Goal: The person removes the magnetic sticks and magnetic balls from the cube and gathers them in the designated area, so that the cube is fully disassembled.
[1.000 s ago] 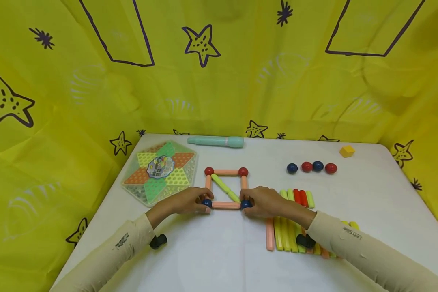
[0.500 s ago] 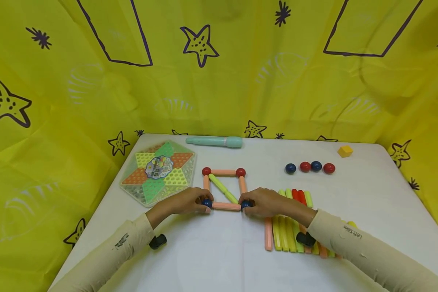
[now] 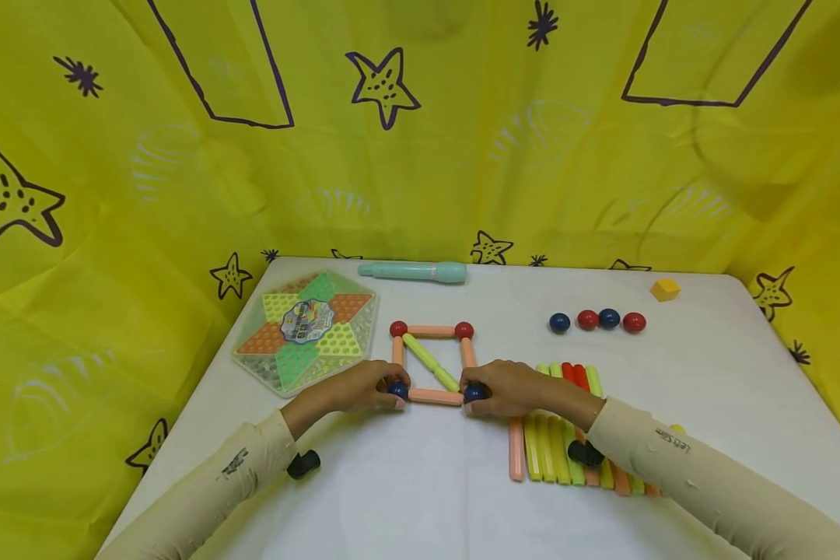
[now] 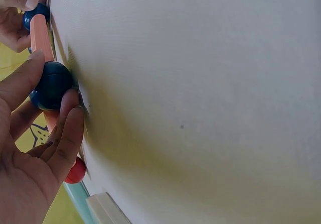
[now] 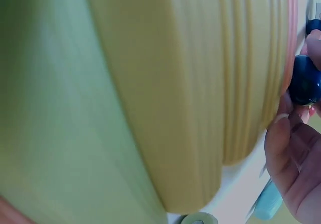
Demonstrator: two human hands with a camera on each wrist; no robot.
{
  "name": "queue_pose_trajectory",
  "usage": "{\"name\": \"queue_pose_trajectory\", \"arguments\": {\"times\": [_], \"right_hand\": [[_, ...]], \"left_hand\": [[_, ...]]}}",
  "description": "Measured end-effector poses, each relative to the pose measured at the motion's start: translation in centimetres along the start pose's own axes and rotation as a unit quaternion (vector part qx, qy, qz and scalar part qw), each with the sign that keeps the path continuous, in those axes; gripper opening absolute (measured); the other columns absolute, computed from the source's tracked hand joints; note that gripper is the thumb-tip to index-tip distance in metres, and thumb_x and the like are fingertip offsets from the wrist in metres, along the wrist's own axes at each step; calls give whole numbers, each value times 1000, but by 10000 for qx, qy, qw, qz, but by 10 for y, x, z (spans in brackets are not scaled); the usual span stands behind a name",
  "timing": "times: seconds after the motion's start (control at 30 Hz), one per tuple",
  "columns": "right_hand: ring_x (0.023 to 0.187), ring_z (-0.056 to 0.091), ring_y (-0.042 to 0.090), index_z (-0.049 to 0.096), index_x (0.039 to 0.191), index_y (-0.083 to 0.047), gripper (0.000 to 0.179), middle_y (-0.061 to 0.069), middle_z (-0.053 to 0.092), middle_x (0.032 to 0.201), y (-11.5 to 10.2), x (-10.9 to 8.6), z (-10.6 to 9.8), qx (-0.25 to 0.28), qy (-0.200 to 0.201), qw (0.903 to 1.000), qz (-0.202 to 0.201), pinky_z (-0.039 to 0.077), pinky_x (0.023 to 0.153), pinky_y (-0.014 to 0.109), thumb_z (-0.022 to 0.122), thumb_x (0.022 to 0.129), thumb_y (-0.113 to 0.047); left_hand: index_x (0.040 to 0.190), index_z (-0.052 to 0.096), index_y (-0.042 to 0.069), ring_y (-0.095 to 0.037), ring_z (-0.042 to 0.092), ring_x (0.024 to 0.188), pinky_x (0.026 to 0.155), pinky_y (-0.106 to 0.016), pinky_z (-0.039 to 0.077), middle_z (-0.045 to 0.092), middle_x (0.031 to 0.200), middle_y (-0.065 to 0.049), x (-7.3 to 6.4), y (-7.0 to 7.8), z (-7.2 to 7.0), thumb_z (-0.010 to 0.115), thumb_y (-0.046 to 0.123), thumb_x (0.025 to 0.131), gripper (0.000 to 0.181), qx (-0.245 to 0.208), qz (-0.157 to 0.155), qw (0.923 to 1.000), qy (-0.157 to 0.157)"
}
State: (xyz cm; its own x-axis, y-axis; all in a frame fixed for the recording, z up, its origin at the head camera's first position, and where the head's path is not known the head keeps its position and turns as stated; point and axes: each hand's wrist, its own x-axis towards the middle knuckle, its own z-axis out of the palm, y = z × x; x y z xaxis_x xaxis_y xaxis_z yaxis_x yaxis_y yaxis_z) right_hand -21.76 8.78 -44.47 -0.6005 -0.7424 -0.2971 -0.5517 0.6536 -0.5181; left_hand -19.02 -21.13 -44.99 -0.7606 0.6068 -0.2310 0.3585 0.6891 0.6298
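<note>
A blue ball [image 3: 397, 389] is pinched by the fingers [image 4: 60, 133] of the left hand [image 3: 353, 387]. Another blue ball [image 3: 473, 393] is pinched by the curled fingers [image 5: 281, 143] of the right hand [image 3: 507, 386]. The two balls are joined by a pink stick [image 3: 434, 397], which lies on the desk [image 3: 406, 482] between the hands.

A square [image 3: 430, 363] is made by these parts with more pink sticks and two red balls [image 3: 398, 329] at the far corners. A green stick [image 3: 430, 362] is laid slanting across the inside of the square.

Just to the right of the square, under the right arm, a row of sticks [image 3: 567, 435] in green, yellow, red and pink is seen, lying side by side. Further back on the right, four balls [image 3: 597, 320] are lined up, blue and red. A small yellow block [image 3: 665, 290] is placed near the far right corner.

To the left of the square a six-sided game board [image 3: 306, 328] is found. Behind the square, at the far edge, a light green pen [image 3: 413, 271] is laid. The desk is ringed by a yellow cloth [image 3: 112, 194] with stars drawn on it.
</note>
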Motion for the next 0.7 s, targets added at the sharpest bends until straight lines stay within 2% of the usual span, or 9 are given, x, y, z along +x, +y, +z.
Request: {"name": "queue_pose_trajectory", "arguments": {"times": [0.2, 0.4, 0.53, 0.7], "right_hand": [[85, 56, 15, 67, 114, -21, 17, -4, 65, 99, 2, -2, -6, 175, -181, 9997, -57, 47, 74, 29, 63, 98, -25], [79, 53, 14, 66, 125, -23, 26, -3, 60, 96, 9, -6, -12, 455, -514, 9976, 56, 42, 70, 30, 58, 100, -24], [78, 52, 15, 62, 133, -22, 31, -1, 57, 91, 23, -13, -15, 882, -513, 9946, -196, 41, 70, 29, 58, 102, -27], [89, 57, 20, 62, 130, -15, 33, 1, 63, 102, 42, -32, -22, 1809, -202, 9824, -414, 49, 76, 30, 65, 99, -26]], "left_hand": [[117, 65, 13, -12, 57, 89, 81, -30, 49, 66, 105, -3, 2, 2, -1, 73, 26, 94, 28, 19, 5, 10000, -21], [116, 65, 15, -12, 56, 88, 80, -30, 49, 65, 103, -1, 3, 2, -1, 72, 27, 94, 26, 26, -36, 10000, -28], [115, 65, 16, -13, 55, 88, 79, -31, 49, 64, 101, 1, 4, 1, 0, 72, 27, 94, 25, 2, -105, 9999, -20], [116, 65, 16, -13, 55, 88, 80, -31, 48, 63, 100, 2, 1, 1, 2, 73, 27, 94, 26, -91, -200, 9998, -34]]}}
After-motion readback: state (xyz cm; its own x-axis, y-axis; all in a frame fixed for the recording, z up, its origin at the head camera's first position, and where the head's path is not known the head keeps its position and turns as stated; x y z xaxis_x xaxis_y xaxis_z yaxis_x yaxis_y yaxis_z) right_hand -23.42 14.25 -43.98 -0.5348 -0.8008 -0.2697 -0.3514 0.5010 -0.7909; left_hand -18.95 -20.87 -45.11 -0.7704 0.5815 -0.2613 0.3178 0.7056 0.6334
